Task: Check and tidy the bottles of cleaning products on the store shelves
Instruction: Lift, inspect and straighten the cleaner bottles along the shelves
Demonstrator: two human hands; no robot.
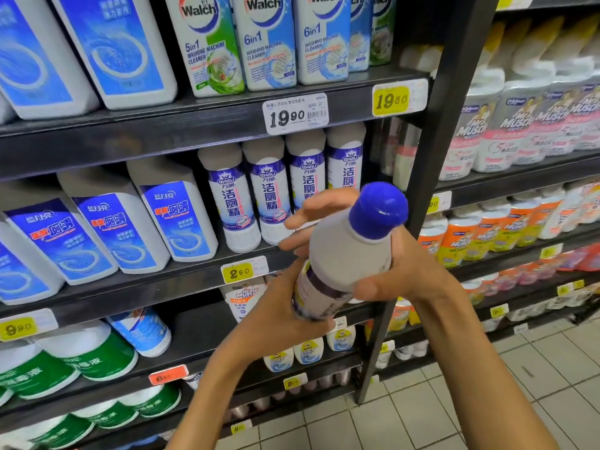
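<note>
Holding one white bottle with a blue cap (349, 251) off the shelf, tilted with the cap (378, 209) toward the camera and up-right, in front of the middle shelf (136, 287). Left hand (292, 287) grasps the lower body of the bottle from below and the left side, fingers reaching up behind it; right hand (396, 271) grips the shoulder area, thumb laid across the front of the body. Both hands grasp the bottle; neither is free. Judgement: the task is at the checking step for this single bottle; replacing it on the shelf is still to do, and how many bottles are already checked cannot be told. The row of matching Wanli toilet cleaner bottles (269, 196) stands upright, labels forward, on the middle shelf, above the yellow 2.90 price tag (242, 272); the held bottle likely belongs at the right end of that row, a spot hidden behind the hands. Bottle appearance: plain white plastic body, purple-and-white label partly visible at the lower end and turned mostly away from view, cap seated, no leak or dent visible. Neighbouring blue-labelled jugs (110, 232) look orderly.
</note>
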